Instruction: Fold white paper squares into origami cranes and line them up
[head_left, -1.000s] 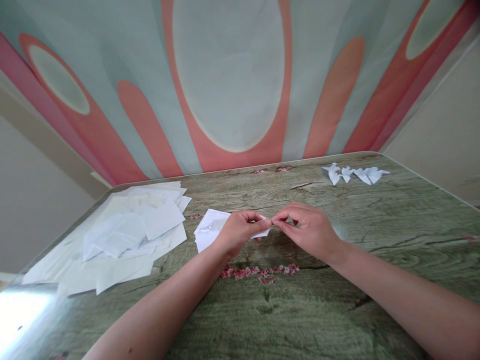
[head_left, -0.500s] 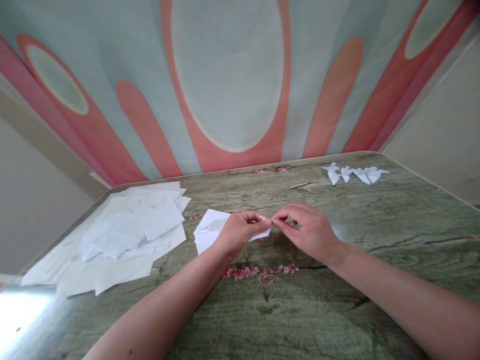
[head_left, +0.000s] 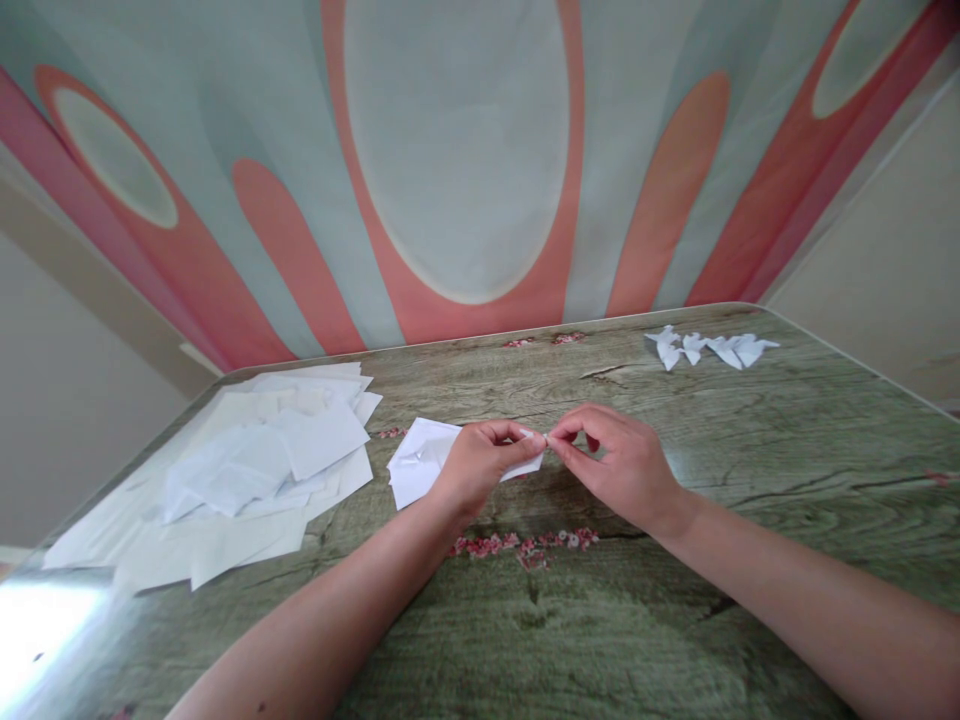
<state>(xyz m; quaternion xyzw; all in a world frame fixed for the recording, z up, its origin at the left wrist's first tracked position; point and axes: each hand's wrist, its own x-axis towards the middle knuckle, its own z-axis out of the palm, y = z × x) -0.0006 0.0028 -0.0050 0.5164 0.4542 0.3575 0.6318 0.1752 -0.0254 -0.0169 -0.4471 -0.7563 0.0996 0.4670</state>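
Note:
Folded white paper (head_left: pixel 424 458) shows on both sides of my left hand (head_left: pixel 491 460), which is closed with thumb and forefinger pinched together at the paper's right end. The palm and wrist hide the paper's middle, so I cannot tell whether it is one piece or several. My right hand (head_left: pixel 619 460) is closed in a pinch too, its fingertips meeting the left ones at a tiny white tip of the paper. Most of that tip is hidden by the fingers.
A loose, spread pile of white paper sheets (head_left: pixel 247 470) covers the table's left side. Several small folded paper birds (head_left: pixel 727 350) stand in a row at the back right. The wood-patterned table (head_left: pixel 600 630) meets a patterned curtain (head_left: pixel 457 150) behind.
My right fingertips have shifted very slightly at the paper's tip, and a little more white shows between the two hands. Everything else stays the same.

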